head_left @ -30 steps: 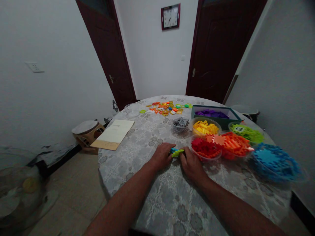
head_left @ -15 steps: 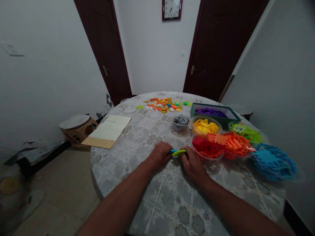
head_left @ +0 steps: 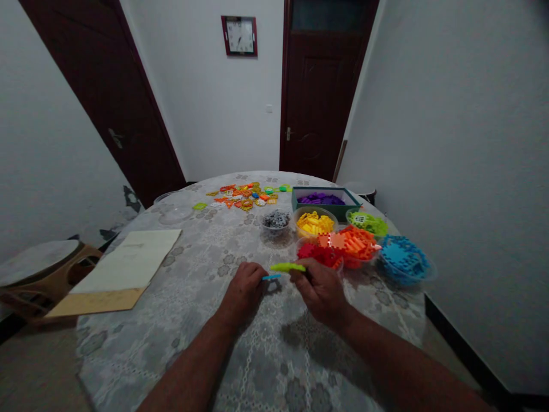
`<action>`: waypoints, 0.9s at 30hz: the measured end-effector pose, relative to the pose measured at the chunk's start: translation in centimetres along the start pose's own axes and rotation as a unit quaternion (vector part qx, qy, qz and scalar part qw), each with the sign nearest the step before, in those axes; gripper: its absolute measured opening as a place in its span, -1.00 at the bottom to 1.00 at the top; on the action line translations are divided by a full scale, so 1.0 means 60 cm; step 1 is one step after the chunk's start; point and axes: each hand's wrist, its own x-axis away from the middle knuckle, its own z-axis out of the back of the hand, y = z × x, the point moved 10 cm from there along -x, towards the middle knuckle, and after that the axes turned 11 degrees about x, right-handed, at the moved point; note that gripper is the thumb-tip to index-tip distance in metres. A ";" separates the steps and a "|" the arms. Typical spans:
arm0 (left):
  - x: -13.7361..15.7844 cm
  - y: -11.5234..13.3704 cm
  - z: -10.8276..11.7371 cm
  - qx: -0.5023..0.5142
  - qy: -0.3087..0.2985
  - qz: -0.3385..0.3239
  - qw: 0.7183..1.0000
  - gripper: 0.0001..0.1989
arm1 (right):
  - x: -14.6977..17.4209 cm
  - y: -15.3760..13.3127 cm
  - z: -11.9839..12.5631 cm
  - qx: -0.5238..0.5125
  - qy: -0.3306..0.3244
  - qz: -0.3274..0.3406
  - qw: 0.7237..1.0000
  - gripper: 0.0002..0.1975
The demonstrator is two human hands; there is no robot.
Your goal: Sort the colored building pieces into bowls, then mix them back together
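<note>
Low over the tablecloth, my left hand (head_left: 246,290) pinches a thin blue plastic building piece (head_left: 271,277), which points to the right. My right hand (head_left: 321,292) is closed on a lime-green plastic building piece (head_left: 285,267) that sticks out to the left. The green piece sits slightly higher than the blue one, and a small gap shows between them. Just beyond my right hand stands a bowl of red pieces (head_left: 317,255). The fingertips of both hands are partly hidden by the hands themselves.
Tubs of orange (head_left: 355,243), blue (head_left: 403,254), yellow (head_left: 315,223), lime (head_left: 368,223) and grey pieces (head_left: 277,219) crowd the right side. Behind them is a box of purple pieces (head_left: 321,198). Mixed loose pieces (head_left: 246,196) lie at the back; an open booklet (head_left: 128,257) lies left.
The blue and green pieces, together between my hands before, are now apart. My right hand has risen with the green piece. The view has turned to the right.
</note>
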 end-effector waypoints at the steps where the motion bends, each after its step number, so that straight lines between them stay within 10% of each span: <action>1: 0.000 -0.003 0.006 0.002 0.014 0.002 1.000 -0.89 | -0.015 0.007 0.036 0.032 0.023 -0.018 0.999 -0.72; 7: -0.001 -0.026 0.040 0.022 0.097 0.033 0.994 -0.88 | -0.115 0.163 0.252 0.278 0.092 -0.125 0.948 -0.75; 15: 0.003 -0.053 0.055 0.043 0.142 0.088 0.985 -0.94 | -0.151 0.401 0.286 0.424 -0.085 -0.251 0.866 -0.77; 22: 0.007 -0.066 0.047 0.063 0.132 0.143 0.979 -0.93 | -0.136 0.358 0.316 0.442 -0.010 -0.225 0.868 -0.70; 27: 0.011 -0.071 0.044 0.073 0.137 0.151 0.976 -0.97 | -0.092 0.158 0.236 0.321 0.031 -0.068 0.944 -0.69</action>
